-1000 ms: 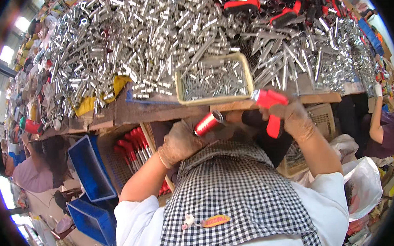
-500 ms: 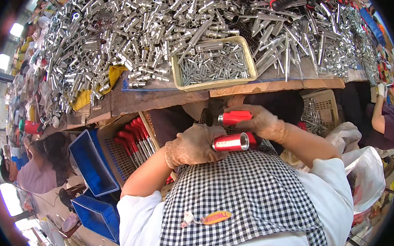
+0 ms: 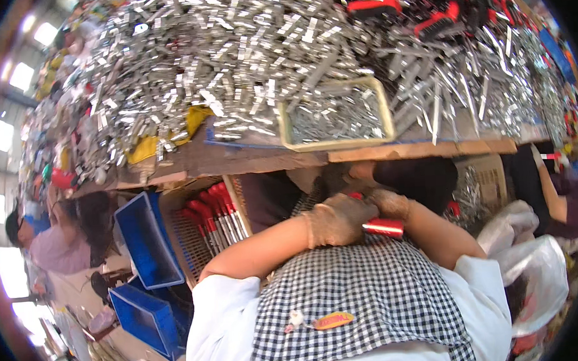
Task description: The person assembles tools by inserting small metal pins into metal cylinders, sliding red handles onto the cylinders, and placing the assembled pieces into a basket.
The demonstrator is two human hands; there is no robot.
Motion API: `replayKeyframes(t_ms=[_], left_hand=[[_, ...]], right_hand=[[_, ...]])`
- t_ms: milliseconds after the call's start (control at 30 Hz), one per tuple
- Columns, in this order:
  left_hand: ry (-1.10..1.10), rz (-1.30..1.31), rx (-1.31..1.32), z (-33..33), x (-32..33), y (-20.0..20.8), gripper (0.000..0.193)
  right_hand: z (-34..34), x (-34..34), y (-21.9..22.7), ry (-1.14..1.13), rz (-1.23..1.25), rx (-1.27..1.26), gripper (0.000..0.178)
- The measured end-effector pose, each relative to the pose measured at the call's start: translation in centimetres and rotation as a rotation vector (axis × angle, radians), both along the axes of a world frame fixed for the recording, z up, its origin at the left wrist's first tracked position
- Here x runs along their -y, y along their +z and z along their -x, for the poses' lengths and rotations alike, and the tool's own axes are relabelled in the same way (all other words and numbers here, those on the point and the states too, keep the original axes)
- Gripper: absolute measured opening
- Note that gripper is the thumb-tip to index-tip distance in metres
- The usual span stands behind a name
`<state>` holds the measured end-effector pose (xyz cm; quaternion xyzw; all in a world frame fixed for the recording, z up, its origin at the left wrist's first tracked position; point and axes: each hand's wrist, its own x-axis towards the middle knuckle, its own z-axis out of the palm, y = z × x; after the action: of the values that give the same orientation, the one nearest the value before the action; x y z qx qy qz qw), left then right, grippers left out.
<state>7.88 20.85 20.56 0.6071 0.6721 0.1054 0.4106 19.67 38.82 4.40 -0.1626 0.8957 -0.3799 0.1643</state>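
Hands met low at the center of the frame, where a gloved left hand (image 3: 343, 222) appeared closed on a short, shiny red cylinder (image 3: 384, 227). The cylinder lay just right of that hand's knuckles, against the upper edge of a black-and-white checked apron (image 3: 353, 282). Its long axis ran nearly level across the picture, the right end dipping slightly and pointing away from the left hand.

The left hand was nearer, touching the cylinder's left end; the gloved right hand (image 3: 389, 204) sat just above it, coming in from the right. The right hand's fingers were hidden behind the left, and whether they gripped anything could not be told. A sliver of red (image 3: 355, 196) showed above the left hand, its owner unclear.

Beyond, at upper center, a cream tray (image 3: 339, 144) of small metal pins stood near the bench's wooden edge (image 3: 425, 150), before heaped silvery parts (image 3: 231, 66).
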Motion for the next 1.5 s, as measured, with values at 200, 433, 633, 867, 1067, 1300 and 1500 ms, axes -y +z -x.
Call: replayKeyframes(t_ms=[200,433,633,867,1067,1300,1500], left_hand=[[0.102,-0.124,0.005,-0.1,0.0,0.2,0.034],[1.327,-0.625,0.557,3.5,2.6,1.8,0.026],[1.5,-1.019,0.835,3.9,2.2,4.4,0.021],[1.458,-1.095,0.663,2.2,1.9,2.5,0.02],[1.331,-0.867,0.655,1.7,2.0,2.9,0.019],[1.04,-0.644,0.464,2.9,3.1,4.1,0.02],[0.651,-0.517,-0.004,5.2,5.1,3.7,0.027]], right_hand=[[-0.6,0.8,0.7,-0.565,1.106,0.663,0.038],[0.7,2.0,11.6,-0.803,1.49,0.412,0.056],[1.8,4.5,14.1,-0.749,1.424,0.292,0.077],[1.6,5.6,15.1,-0.748,1.389,0.166,0.077],[1.4,5.6,15.7,-0.792,1.124,-0.033,0.073],[0.2,2.7,15.1,-0.848,1.519,0.055,0.078],[-1.2,-1.4,18.5,-0.71,1.149,0.016,0.069]])
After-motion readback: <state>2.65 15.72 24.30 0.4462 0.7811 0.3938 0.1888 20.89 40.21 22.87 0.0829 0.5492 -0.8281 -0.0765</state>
